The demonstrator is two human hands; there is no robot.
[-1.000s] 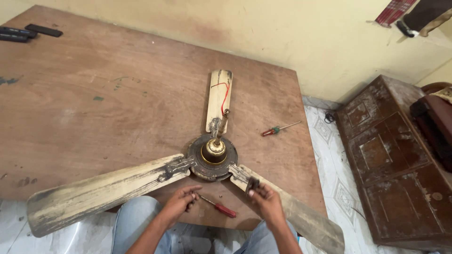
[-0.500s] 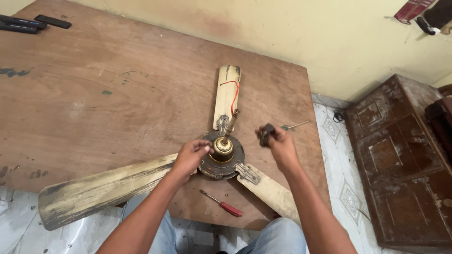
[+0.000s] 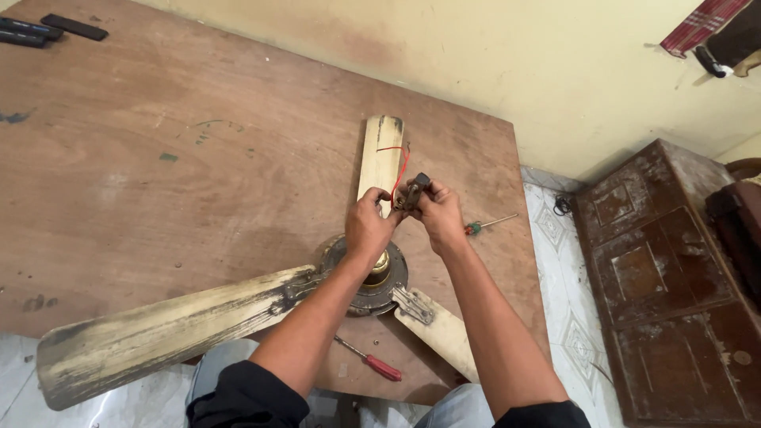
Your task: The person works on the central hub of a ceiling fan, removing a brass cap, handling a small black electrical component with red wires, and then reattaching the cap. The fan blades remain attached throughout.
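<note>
An old, dirty cream ceiling fan lies on a brown wooden table, its three blades spread out from the dark motor hub. My left hand and my right hand are raised above the hub, both gripping the fan's short metal down rod, from which red wires hang over the far blade. A red-handled screwdriver rests near the table's front edge. A green-and-red-handled screwdriver sits right of my right hand.
Black bar-shaped objects lie at the table's far left corner. A worn dark wooden cabinet stands on the tiled floor to the right. A cream wall runs behind the table. My knees show under the front edge.
Both hands have moved from the front edge and hub up to the fan's rod, meeting on it. The red-handled screwdriver stays by the front edge.
</note>
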